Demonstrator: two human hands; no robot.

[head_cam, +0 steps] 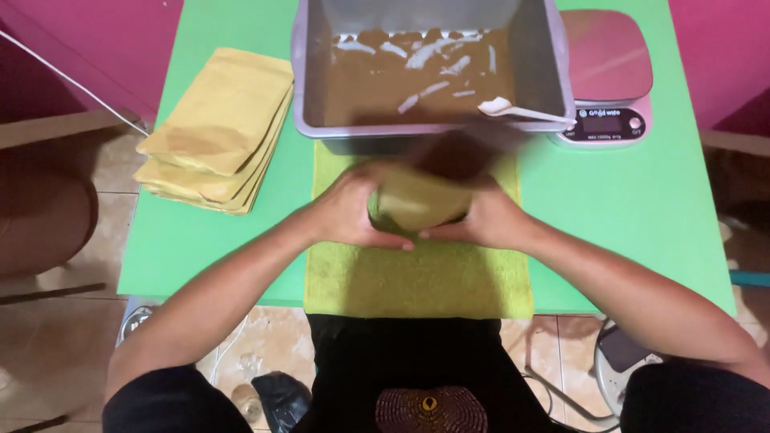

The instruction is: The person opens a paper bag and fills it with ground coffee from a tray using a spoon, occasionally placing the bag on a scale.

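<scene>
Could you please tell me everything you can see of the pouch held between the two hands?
The pouch is a tan, paper-like bag, the same colour as the flat ones stacked on the table's left. It looks filled and bulging rather than flat. Its upper part is motion-blurred, so the opening cannot be made out. It sits over the yellow-green towel, just in front of the grey tray. The left hand and right hand clasp its sides.

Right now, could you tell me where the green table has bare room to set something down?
Bare green table lies right of the yellow towel, below the scale. A narrower strip runs between the pouch stack and the towel. The centre is crowded: grey tray, both hands on a pouch.
</scene>
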